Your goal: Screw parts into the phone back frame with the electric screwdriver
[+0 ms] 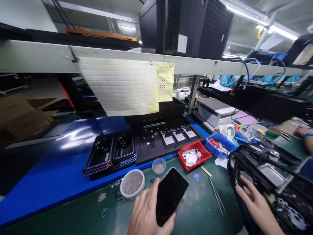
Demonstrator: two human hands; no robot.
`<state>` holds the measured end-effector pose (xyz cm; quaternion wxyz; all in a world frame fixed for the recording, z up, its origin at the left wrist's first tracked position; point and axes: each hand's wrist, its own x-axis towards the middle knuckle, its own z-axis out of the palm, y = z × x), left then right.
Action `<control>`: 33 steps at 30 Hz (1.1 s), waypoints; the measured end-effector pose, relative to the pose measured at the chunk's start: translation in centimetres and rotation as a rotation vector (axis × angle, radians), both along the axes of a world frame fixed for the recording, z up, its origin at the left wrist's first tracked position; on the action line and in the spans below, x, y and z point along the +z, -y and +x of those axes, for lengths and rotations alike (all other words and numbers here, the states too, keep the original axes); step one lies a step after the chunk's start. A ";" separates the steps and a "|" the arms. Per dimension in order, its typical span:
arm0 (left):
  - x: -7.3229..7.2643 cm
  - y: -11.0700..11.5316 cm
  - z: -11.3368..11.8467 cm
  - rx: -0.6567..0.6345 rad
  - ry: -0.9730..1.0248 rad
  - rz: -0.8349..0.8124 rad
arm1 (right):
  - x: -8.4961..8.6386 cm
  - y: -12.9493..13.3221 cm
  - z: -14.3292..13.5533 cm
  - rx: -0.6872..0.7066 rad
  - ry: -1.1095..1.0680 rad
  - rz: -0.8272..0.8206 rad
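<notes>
My left hand (pixel 144 212) is closed around a smartphone (pixel 171 195) with a dark screen, held tilted above the green bench. At the right, my right hand (pixel 255 200) has its fingers curled at a black handle-like object (pixel 236 173) within a black case or bag; its exact kind is unclear. Between the hands lie metal tweezers (pixel 217 195), a small wooden stick (pixel 206 171) and a blue plastic pick (pixel 196 177). Just beyond the phone stand a round tub of screws (pixel 132 184) and a smaller clear cup of screws (pixel 158 166).
Phone housings (pixel 102 151) are stacked on the blue mat (pixel 53 169). Phone parts lie on a black tray (pixel 156 151). A red bin (pixel 194 156) and a blue bin (pixel 218 145) stand behind. Overhead runs a shelf beam (pixel 110 54). Another person's hand (pixel 303 132) shows far right.
</notes>
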<state>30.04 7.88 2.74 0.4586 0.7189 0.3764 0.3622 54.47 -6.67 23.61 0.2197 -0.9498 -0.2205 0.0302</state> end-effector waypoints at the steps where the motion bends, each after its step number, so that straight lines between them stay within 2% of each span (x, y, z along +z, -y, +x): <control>1: 0.0 0.0 0.0 0.001 -0.003 0.004 | 0.4 -0.1 -1.3 -0.027 -0.212 0.154; 2: 0.1 0.0 0.0 -0.002 -0.008 0.006 | 0.7 -0.3 -2.5 -0.022 -0.430 0.304; 3: 0.1 -0.1 0.0 -0.006 -0.014 0.004 | 0.9 -0.6 -3.5 -0.003 -0.577 0.508; 4: 0.2 0.0 0.0 -0.014 -0.019 0.000 | 0.9 -0.9 -4.3 0.008 -0.725 0.639; 6: 0.2 0.2 0.0 -0.030 -0.020 -0.014 | 0.6 -1.3 -5.0 0.024 -0.951 0.759; 8: -0.2 0.8 0.2 -0.051 -0.014 -0.019 | 0.3 -1.6 -5.0 0.071 -1.056 0.739; 10: -1.2 2.0 0.5 -0.101 -0.006 -0.001 | 0.1 -2.1 -5.1 0.167 -1.014 0.694; 13: -3.3 4.0 1.1 -0.209 -0.006 0.043 | 0.3 -3.7 -6.3 0.309 -0.812 0.634; 16: -4.7 5.0 1.2 -0.302 0.025 -0.020 | 0.7 -5.6 -8.4 0.370 -0.660 0.609; 18: -4.7 4.4 0.9 -0.397 0.132 -0.222 | 0.7 -6.4 -9.4 0.380 -0.638 0.616; 19: -4.4 3.9 0.6 -0.463 0.221 -0.393 | 0.7 -6.5 -9.6 0.379 -0.646 0.619; 21: -3.6 2.8 0.1 -0.592 0.450 -0.861 | 0.5 -6.5 -9.6 0.376 -0.683 0.619; 23: -2.9 1.9 -0.2 -0.781 0.632 -1.308 | 0.1 -6.2 -9.2 0.399 -0.707 0.607; 24: -2.6 1.6 -0.3 -0.860 0.655 -1.439 | -0.1 -6.1 -8.9 0.424 -0.709 0.598; 25: -2.5 1.3 -0.3 -0.898 0.624 -1.492 | -0.2 -6.0 -8.7 0.463 -0.706 0.590; 27: -2.4 0.7 -0.3 -0.889 0.485 -1.384 | -0.6 -6.0 -8.6 0.539 -0.696 0.569; 31: -1.8 -0.9 -0.6 -0.899 0.247 -0.800 | -1.2 -6.6 -9.4 0.565 -0.656 0.550; 33: -1.8 -1.2 -0.5 -0.817 0.134 -0.554 | -1.8 -7.2 -9.7 0.567 -0.631 0.566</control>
